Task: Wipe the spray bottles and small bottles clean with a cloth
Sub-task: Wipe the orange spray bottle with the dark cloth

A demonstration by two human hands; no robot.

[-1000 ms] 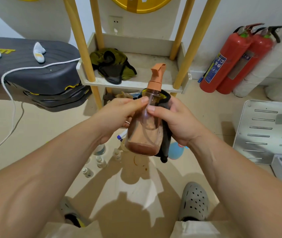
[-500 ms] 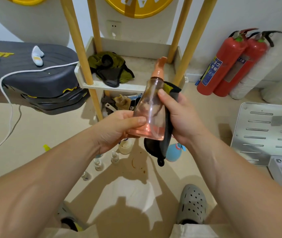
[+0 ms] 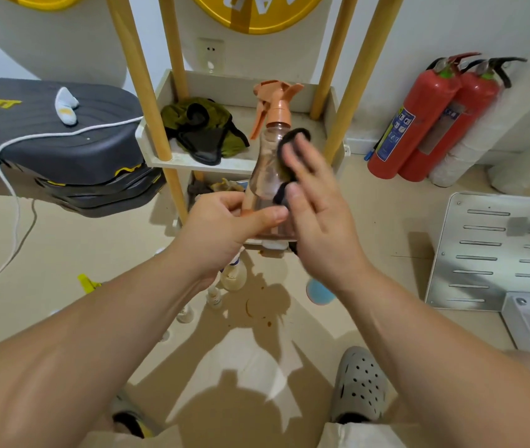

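Observation:
I hold a clear brownish spray bottle with an orange trigger head upright in front of me. My left hand grips its base with thumb and fingers curled round it. My right hand presses a black cloth against the bottle's right side with straight, blurred fingers. On the floor below stand several small bottles, a cream-coloured bottle and a blue bottle, partly hidden by my arms.
A wooden-legged shelf holds a green-black cloth. Two red fire extinguishers lean at the right wall. A perforated metal plate lies on the floor at right, a black case with a white cable at left.
The bottle has been turned upright, its trigger head now side-on. My left hand has moved to the base. My right hand opened flat and rubs the cloth along the bottle's side.

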